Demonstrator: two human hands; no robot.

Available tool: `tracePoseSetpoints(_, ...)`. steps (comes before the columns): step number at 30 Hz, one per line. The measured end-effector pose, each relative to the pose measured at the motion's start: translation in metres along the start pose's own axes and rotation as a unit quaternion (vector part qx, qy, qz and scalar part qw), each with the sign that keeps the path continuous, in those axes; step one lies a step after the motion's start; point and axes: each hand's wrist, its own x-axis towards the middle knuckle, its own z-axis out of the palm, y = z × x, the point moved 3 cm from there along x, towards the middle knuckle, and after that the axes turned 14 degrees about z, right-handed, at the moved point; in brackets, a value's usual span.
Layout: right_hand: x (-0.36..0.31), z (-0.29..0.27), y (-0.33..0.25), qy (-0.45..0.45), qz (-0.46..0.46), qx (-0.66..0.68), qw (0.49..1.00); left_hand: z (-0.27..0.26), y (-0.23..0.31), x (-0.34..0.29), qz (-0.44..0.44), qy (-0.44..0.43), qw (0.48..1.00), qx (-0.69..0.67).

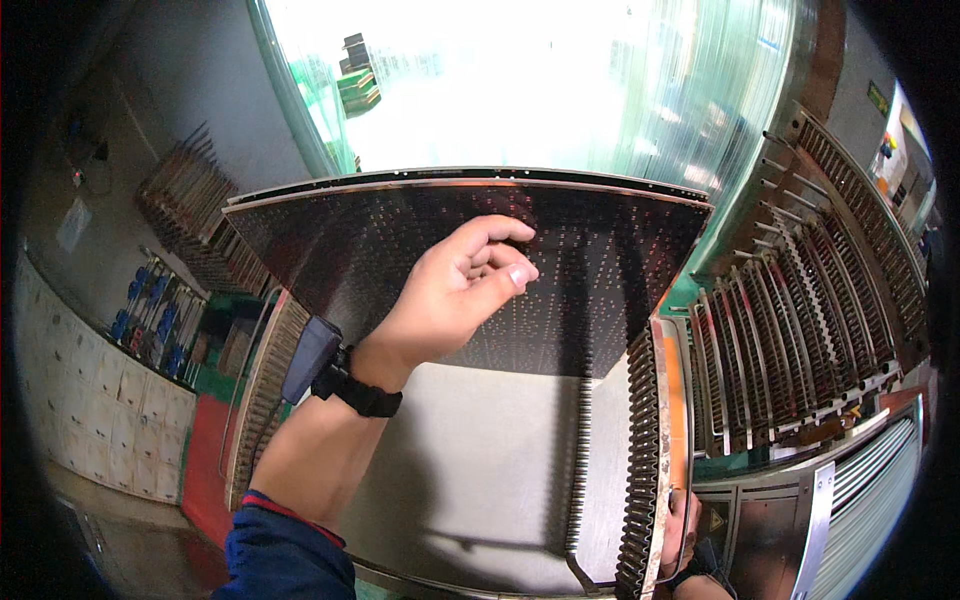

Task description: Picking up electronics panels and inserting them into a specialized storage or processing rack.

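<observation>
A large black perforated panel [400, 270], with many tiny holes or dots, stands in a slotted rack. My left hand [465, 280] is raised in front of it, fingers loosely curled, thumb and forefinger apart, nothing visible between them. A dark strap with a box-like device [312, 358] circles that wrist. At the lower right, my right hand [678, 525] is closed around the handle at the rack's right toothed side [645, 470]; its fingers are partly hidden. The rack's pale bottom [480, 440] shows below the panel. Another panel edge [470, 174] lies just behind the black one.
To the right stands another slotted rack [800, 330] with metal rods, above a metal cabinet [770, 530]. Pale lockers [90, 390] line the left. Clear plastic strip curtains [710, 100] hang beside a bright opening at the back. Green stacked items [358, 92] show through it.
</observation>
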Motion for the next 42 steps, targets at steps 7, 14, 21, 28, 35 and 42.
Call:
tracePoseSetpoints(7,-0.01,0.013,0.016,0.019,-0.029,0.044,0.998,-0.023,-0.001,-0.002,-0.049,0.046,0.987,-0.147)
tracePoseSetpoints(14,-0.009,0.029,0.042,0.036,-0.095,-0.108,0.989,-0.021,0.005,-0.002,-0.085,0.046,0.982,-0.161)
tracePoseSetpoints(21,-0.001,0.029,0.035,0.042,-0.077,-0.086,0.992,-0.027,-0.001,-0.009,-0.079,0.024,0.983,-0.164)
tracePoseSetpoints(28,-0.001,0.03,0.039,0.049,-0.053,-0.073,0.995,-0.003,-0.041,-0.046,-0.066,-0.018,0.981,-0.18)
tracePoseSetpoints(35,0.003,0.031,0.033,0.053,-0.042,-0.068,0.995,0.087,-0.1,-0.149,-0.026,-0.226,0.973,0.047)
tracePoseSetpoints(42,-0.002,0.035,0.043,0.06,-0.033,-0.038,0.997,0.164,-0.119,-0.211,0.156,-0.334,0.92,0.136)
